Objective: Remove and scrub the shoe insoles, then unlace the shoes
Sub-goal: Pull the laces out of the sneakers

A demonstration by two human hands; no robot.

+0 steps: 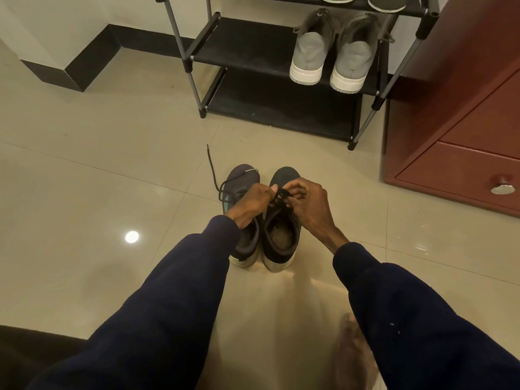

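Trailing over the pale floor tiles (pixel 84 178) left of centre, a loose black lace (pixel 211 167) runs from the left shoe (pixel 243 178) toward the upper left, its tip lying flat. That shoe stands at mid-frame, toe pointing up the frame, touching or just beside the right shoe (pixel 281 232); the 2 make a dark pair with pale soles. The left hand (pixel 253 205) reaches across the left shoe, fingers curled, thumb pressed to forefinger at the right shoe's lace (pixel 282 196). The right hand (pixel 308 205) meets it from the other side, fingertips bunched and pinching the same lace above the tongue. Both arms wear dark blue sleeves. The right shoe's opening shows a brownish lining inside. At the upper centre a black shoe rack (pixel 239 43) holds 2 grey high-top shoes (pixel 332 54), heels outward. Far right stands a red-brown cabinet (pixel 464 108) with a metal knob (pixel 503 188). A bare foot (pixel 351 350), blurred, sits at the lower right.
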